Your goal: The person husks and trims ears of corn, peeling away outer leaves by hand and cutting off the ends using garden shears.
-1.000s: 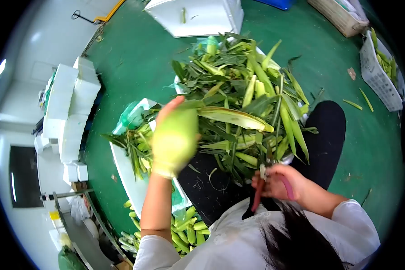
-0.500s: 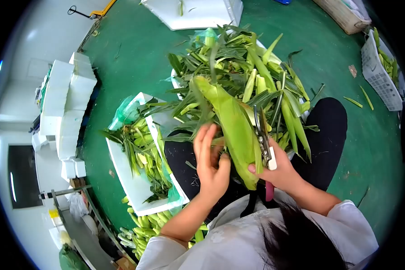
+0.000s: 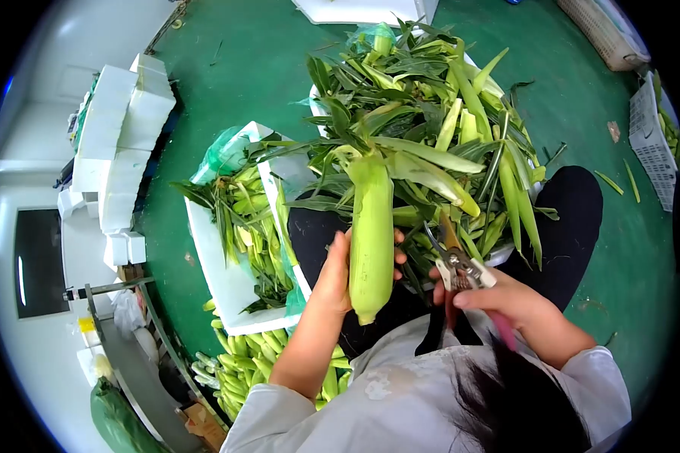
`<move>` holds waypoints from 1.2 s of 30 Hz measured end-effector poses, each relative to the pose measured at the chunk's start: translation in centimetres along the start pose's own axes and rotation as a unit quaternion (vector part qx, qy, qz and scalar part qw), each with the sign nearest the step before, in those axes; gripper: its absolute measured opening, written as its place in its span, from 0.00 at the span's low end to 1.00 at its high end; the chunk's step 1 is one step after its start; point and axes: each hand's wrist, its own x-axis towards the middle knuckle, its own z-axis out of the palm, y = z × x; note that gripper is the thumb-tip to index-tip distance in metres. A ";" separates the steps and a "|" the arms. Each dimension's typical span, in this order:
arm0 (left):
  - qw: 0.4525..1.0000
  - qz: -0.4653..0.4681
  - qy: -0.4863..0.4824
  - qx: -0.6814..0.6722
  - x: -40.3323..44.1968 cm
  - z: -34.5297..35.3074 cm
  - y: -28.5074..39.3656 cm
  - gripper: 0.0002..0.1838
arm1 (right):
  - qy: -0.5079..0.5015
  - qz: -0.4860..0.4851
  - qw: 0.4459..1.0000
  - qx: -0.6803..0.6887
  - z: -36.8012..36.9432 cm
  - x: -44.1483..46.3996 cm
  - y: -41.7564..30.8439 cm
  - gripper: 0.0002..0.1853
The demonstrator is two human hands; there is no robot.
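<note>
An ear of corn in pale green husk (image 3: 371,249) is gripped by my left hand (image 3: 332,273), its fingers wrapped round behind it. The bare stem end points toward me, and some loosened leaves spread from the far end. My right hand (image 3: 512,300) is closed on pruning shears (image 3: 458,264) with pink-red handles. Their blades are parted, a little to the right of the ear and apart from it. Beyond both hands rises a heap of stripped husks and leaves (image 3: 423,113), in a white container that it largely hides.
At my left stands a white foam box (image 3: 217,264) holding husks and leafy corn. Trimmed ears (image 3: 245,370) are piled on the floor below it. White foam boxes (image 3: 117,143) are stacked farther left. A white plastic basket (image 3: 652,143) is at the far right.
The ear has turned more upright in my left hand, and outer leaves now hang away from it. My right hand has drawn back from the ear with the shears.
</note>
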 end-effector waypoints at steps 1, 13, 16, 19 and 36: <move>0.998 -0.010 0.018 0.055 -0.5 0.3 0.5 0.39 | 0.053 -0.067 0.979 -0.183 0.0 0.4 -0.3 0.36; 0.522 0.163 0.186 0.816 -3.2 5.5 2.4 0.41 | 0.104 -0.184 0.764 -0.610 -0.5 3.2 -3.6 0.45; 0.477 0.182 0.167 0.844 -3.0 5.9 1.6 0.41 | 0.114 -0.150 0.830 -0.525 -0.3 3.8 -2.6 0.47; 0.461 0.188 0.170 0.851 -3.2 5.8 0.9 0.40 | 0.106 -0.123 0.885 -0.436 -1.0 4.7 -1.1 0.49; 0.709 0.139 0.133 0.678 -3.8 3.0 2.5 0.40 | 0.063 -0.046 0.972 -0.221 -1.3 0.8 -0.8 0.16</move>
